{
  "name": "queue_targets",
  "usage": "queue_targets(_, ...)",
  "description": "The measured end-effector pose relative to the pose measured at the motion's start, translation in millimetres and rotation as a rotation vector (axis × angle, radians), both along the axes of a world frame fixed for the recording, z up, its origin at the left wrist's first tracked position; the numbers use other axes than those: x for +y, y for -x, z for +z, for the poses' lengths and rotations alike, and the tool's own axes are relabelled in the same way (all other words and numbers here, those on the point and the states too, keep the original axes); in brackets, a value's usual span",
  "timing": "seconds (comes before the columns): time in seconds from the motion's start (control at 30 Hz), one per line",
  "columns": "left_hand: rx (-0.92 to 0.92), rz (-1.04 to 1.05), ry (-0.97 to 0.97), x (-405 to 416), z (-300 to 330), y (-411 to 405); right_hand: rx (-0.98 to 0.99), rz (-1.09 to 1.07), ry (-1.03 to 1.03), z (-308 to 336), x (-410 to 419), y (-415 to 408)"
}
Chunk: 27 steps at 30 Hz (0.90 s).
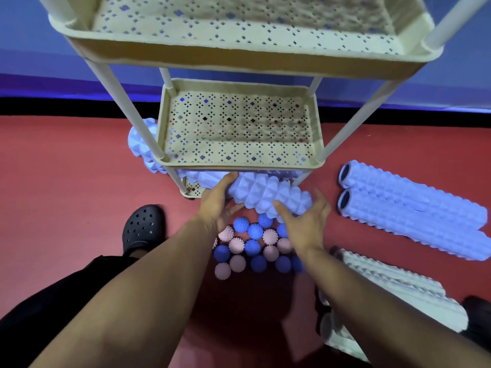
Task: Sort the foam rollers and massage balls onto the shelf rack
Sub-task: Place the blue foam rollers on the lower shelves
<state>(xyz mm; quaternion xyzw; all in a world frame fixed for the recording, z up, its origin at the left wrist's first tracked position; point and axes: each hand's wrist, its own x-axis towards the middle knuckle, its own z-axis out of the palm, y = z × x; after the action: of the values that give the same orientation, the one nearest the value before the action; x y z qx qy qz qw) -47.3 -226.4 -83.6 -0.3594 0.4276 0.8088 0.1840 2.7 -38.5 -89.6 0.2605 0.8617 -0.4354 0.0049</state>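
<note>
I see blue foam roller [268, 193] lying crosswise at bottom tier [191, 191]; left hand [216, 201] cups its left end, right hand [305, 224] spread wide beside its right end.

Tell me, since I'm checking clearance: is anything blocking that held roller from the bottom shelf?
Yes. Another blue roller already lies across the bottom tier, and the front posts narrow the opening for the held roller.
</note>
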Motion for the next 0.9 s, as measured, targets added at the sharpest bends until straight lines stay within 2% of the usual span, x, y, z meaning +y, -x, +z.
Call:
queue_targets(0.1, 0.026, -0.026, -0.005, -3, 0, -5, -0.118, -0.272, 0.616, 5, 1, 6)
queue_targets(0.17, 0.039, -0.031, -0.015, -4, -1, -7, -0.125, -0.341, 0.772, 10, 2, 7)
queue_targets(0.33, 0.042, -0.041, -0.021, -5, -2, -6, -0.102, -0.483, 0.839, 9, 1, 8)
queue_targets(0.5, 0.087, -0.025, -0.064, -4, -4, -4, -0.148, -0.407, 0.893, -2, 1, 7)
queue_targets(0.67, 0.079, -0.105, -0.046, 15, -2, -11, -0.139, -0.408, 0.763, -6, -10, 12)
queue_targets(0.9, 0.068, -0.120, -0.141, 54, -5, -19, -0.054, -0.333, 0.683, -4, -20, 24)
